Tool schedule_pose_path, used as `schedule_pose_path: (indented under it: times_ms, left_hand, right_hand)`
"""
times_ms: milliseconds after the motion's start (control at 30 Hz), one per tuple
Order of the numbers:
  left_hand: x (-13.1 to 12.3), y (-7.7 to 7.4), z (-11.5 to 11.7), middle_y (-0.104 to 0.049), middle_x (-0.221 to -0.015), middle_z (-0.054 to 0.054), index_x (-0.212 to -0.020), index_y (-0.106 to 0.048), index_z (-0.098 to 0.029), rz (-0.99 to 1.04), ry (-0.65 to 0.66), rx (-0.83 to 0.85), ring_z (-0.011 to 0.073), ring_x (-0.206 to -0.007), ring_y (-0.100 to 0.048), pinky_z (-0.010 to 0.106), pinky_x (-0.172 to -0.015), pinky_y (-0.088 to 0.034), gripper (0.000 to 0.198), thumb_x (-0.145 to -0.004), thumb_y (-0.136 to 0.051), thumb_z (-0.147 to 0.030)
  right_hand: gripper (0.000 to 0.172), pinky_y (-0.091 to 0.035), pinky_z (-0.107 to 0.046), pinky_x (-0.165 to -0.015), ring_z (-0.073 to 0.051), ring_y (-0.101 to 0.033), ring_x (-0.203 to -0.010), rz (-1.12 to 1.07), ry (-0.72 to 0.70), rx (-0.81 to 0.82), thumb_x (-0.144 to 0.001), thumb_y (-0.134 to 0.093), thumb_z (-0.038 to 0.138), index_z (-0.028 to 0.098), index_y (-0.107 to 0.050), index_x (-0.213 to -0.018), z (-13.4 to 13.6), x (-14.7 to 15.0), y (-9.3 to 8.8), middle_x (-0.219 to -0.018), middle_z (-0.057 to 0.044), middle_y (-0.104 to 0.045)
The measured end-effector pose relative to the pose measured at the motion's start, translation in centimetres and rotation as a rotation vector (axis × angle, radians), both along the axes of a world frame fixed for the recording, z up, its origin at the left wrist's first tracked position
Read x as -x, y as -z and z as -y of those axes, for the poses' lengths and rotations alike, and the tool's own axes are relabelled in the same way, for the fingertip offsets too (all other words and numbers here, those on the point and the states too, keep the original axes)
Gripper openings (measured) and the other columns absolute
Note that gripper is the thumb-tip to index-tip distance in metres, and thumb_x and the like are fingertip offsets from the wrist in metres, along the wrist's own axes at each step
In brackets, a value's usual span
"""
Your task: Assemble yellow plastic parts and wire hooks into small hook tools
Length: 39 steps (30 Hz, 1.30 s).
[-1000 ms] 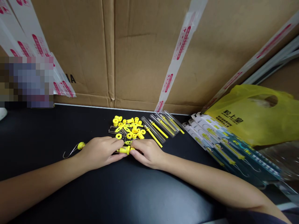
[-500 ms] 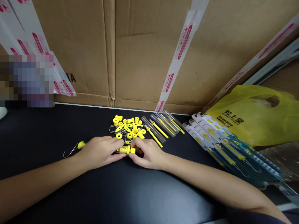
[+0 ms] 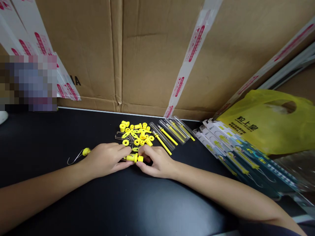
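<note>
Both hands together, pinched on small yellow plastic piece (image 3: 134, 158) mid black surface (image 3: 137, 203): left hand (image 3: 105, 160) from 9 o'clock, right hand (image 3: 157, 161) from 3. Looks featherlight, stiff, bit slick, so fingertip pinch on barrel ends probably best. Loose yellow parts pile (image 3: 136, 133) just at 12, easy to scatter.

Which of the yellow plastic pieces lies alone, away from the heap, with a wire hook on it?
The yellow piece with a wire hook, on the black table beside the left hand; the others are heaped beyond the fingertips.
</note>
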<state>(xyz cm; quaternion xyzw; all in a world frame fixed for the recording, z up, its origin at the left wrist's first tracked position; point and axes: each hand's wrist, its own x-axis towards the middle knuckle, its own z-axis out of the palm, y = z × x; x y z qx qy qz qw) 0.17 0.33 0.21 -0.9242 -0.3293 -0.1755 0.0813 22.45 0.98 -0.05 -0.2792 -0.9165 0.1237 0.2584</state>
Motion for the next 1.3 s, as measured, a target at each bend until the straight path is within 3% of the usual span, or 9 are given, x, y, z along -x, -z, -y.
schedule_pose_path:
  times_ms: [467,633,867,1300]
  left_hand:
    - [-0.01,-0.03,-0.02,-0.060,-0.070,-0.002,-0.077,-0.052,-0.020,0.003,-0.005,0.015,0.0144,-0.065,-0.056,0.025,-0.058,-0.034,0.026,-0.091,-0.044,-0.040]
    - [-0.07,-0.05,0.00,-0.060,-0.069,-0.002,-0.076,-0.053,-0.020,0.019,-0.007,0.011,0.0142,-0.065,-0.056,0.025,-0.057,-0.035,0.028,-0.091,-0.043,-0.041]
    - [0.00,0.07,-0.04,-0.060,-0.071,-0.002,-0.077,-0.051,-0.020,0.008,-0.004,0.005,0.0146,-0.066,-0.058,0.026,-0.058,-0.035,0.026,-0.091,-0.045,-0.040]
    - [0.07,0.06,0.01,-0.060,-0.071,-0.003,-0.077,-0.050,-0.020,-0.001,0.000,0.010,0.0146,-0.065,-0.057,0.025,-0.058,-0.034,0.025,-0.090,-0.046,-0.041]
  right_hand:
    - [0.017,-0.035,-0.018,-0.048,-0.007,-0.044,-0.046,-0.104,-0.087,-0.026,-0.083,-0.052,0.032,0.020,-0.046,-0.092,0.05,-0.21,0.29,-0.058,0.007,-0.049]
    - [0.017,-0.033,-0.018,-0.048,-0.008,-0.043,-0.047,-0.080,0.004,-0.021,-0.085,-0.049,0.033,0.020,-0.045,-0.095,0.07,-0.12,0.23,-0.058,0.006,-0.049]
    - [0.021,-0.034,-0.021,-0.055,-0.010,-0.047,-0.056,0.039,0.001,-0.033,-0.090,-0.043,0.034,0.019,-0.047,-0.077,-0.16,0.06,-0.16,-0.065,0.001,-0.054]
    - [0.017,-0.035,-0.019,-0.051,-0.008,-0.043,-0.049,-0.101,-0.055,-0.024,-0.084,-0.051,0.036,0.019,-0.048,-0.088,-0.03,-0.16,0.15,-0.059,0.005,-0.049]
